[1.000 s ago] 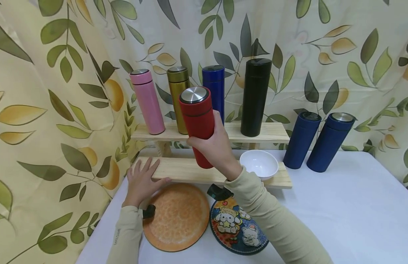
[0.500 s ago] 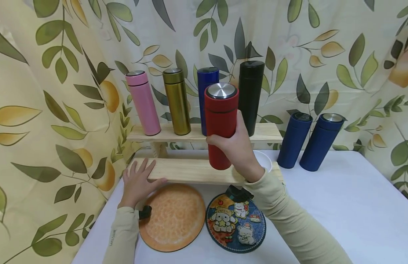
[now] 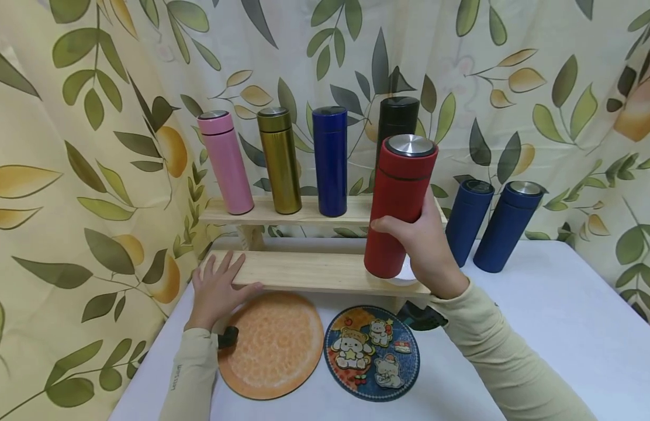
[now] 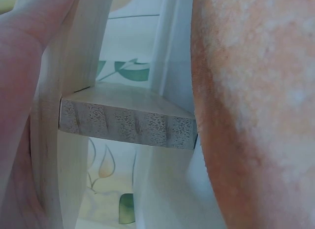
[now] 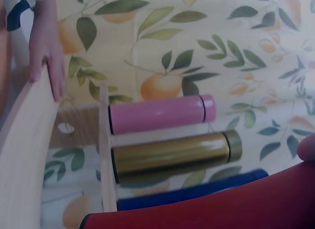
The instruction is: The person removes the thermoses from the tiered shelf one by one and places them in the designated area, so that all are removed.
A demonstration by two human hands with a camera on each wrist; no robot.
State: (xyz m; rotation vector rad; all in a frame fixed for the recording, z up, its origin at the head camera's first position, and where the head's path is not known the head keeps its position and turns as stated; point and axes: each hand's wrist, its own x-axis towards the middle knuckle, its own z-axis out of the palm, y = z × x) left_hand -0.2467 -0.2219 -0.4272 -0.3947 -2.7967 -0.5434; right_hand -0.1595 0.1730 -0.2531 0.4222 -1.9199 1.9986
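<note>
My right hand [image 3: 419, 245] grips a red flask [image 3: 398, 204] with a steel lid, held upright over the right end of the lower wooden shelf [image 3: 314, 270]; the flask [image 5: 206, 204] fills the bottom of the right wrist view. My left hand [image 3: 217, 286] rests flat, fingers spread, on the shelf's left end, and its fingers [image 5: 47, 51] show there too. Pink [image 3: 225, 162], gold [image 3: 279, 159], blue [image 3: 330, 161] and black [image 3: 397, 120] flasks stand on the upper shelf [image 3: 283, 210]. A white bowl [image 3: 406, 276] is mostly hidden behind the red flask.
Two dark blue flasks [image 3: 467, 221] [image 3: 506, 225] stand on the white table [image 3: 540, 327] right of the rack. An orange round mat [image 3: 272, 345] and a blue cartoon mat [image 3: 372, 352] lie in front. A leaf-print curtain [image 3: 93, 146] hangs behind and left.
My right hand has carried the red flask rightward along the rack, from in front of the gold and blue flasks to in front of the black one. The left hand stays put.
</note>
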